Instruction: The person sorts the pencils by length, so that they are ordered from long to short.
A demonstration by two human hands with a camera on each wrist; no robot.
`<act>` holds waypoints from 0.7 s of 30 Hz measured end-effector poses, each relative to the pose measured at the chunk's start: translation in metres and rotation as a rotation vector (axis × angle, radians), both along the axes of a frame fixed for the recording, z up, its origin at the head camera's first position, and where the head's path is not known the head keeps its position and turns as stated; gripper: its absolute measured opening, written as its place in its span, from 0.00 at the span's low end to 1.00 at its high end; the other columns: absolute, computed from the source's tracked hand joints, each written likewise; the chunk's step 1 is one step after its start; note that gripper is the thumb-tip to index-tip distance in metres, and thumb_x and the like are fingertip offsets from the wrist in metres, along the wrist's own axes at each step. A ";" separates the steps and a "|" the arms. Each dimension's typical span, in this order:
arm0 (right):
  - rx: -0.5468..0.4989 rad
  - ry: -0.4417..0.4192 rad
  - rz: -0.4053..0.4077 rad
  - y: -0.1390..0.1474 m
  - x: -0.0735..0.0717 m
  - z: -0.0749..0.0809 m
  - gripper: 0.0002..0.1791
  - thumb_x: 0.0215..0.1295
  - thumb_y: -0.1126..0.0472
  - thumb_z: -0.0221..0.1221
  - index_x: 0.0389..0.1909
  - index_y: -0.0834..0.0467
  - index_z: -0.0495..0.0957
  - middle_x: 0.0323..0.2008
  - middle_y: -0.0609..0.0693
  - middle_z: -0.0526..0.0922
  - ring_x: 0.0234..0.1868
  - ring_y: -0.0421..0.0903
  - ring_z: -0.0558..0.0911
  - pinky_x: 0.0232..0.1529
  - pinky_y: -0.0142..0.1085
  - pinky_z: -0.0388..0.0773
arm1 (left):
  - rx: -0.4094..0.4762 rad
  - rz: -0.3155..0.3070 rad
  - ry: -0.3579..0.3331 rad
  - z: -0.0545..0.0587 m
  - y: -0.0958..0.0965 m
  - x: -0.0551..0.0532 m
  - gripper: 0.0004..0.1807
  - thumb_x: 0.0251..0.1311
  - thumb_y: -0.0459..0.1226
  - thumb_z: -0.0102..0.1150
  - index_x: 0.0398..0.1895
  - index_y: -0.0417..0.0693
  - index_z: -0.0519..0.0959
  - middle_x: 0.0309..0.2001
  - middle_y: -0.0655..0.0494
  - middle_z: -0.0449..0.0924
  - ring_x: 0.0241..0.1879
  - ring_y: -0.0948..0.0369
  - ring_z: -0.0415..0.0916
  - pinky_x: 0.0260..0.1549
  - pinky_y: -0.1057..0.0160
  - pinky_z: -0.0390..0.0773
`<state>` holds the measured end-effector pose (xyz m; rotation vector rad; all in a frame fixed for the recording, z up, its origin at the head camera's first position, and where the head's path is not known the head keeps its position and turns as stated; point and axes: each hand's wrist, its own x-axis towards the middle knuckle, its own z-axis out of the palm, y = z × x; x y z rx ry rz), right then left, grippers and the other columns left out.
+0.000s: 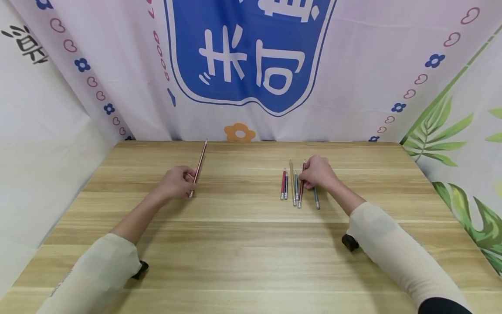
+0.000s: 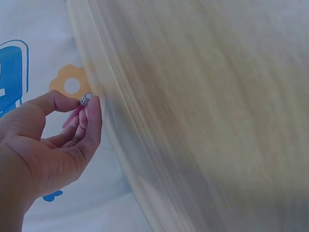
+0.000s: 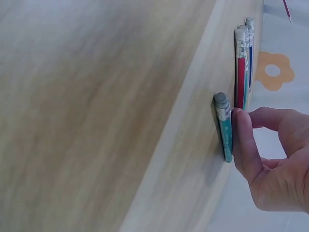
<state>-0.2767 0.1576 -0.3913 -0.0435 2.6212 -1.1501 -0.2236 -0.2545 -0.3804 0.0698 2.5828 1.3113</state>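
On the left side of the table, my left hand [image 1: 178, 182] pinches a red pencil [image 1: 201, 161] near its eraser end, the point slanting up and away. The left wrist view shows its white eraser [image 2: 88, 96] between thumb and fingers. At the right, my right hand [image 1: 318, 171] pinches a dark red pencil [image 1: 300, 192] partway along; its eraser end points toward me. Beside that hand lies a teal pencil [image 3: 225, 130], partly hidden under the fingers in the head view. Left of it lie a light blue pencil [image 1: 296, 185] and a tan pencil [image 1: 293, 187].
At the left of the row are a short pinkish-red pencil [image 1: 283, 185] and a dark blue pencil [image 1: 286, 187]. The wooden table [image 1: 243, 253] meets a printed cloth [image 1: 353, 87] at its far edge.
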 end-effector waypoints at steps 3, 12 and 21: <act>0.015 -0.002 0.005 -0.001 0.000 0.001 0.05 0.60 0.74 0.64 0.26 0.70 0.80 0.19 0.58 0.85 0.15 0.41 0.82 0.22 0.33 0.88 | 0.005 0.001 -0.003 0.002 -0.001 0.001 0.19 0.61 0.23 0.61 0.54 0.22 0.71 0.30 0.50 0.76 0.21 0.63 0.76 0.20 0.65 0.86; 0.095 -0.030 0.018 -0.006 -0.002 0.002 0.08 0.60 0.72 0.63 0.22 0.67 0.78 0.19 0.58 0.84 0.14 0.43 0.82 0.22 0.35 0.88 | 0.015 -0.005 -0.020 0.005 -0.005 0.003 0.19 0.63 0.23 0.61 0.55 0.21 0.70 0.30 0.51 0.75 0.23 0.63 0.76 0.21 0.64 0.87; 0.158 -0.026 0.056 -0.012 -0.002 0.007 0.07 0.58 0.73 0.59 0.22 0.67 0.77 0.19 0.57 0.83 0.15 0.44 0.82 0.23 0.36 0.88 | -0.028 0.019 -0.026 0.002 -0.020 0.003 0.19 0.63 0.22 0.60 0.55 0.21 0.70 0.34 0.47 0.77 0.25 0.63 0.76 0.23 0.64 0.88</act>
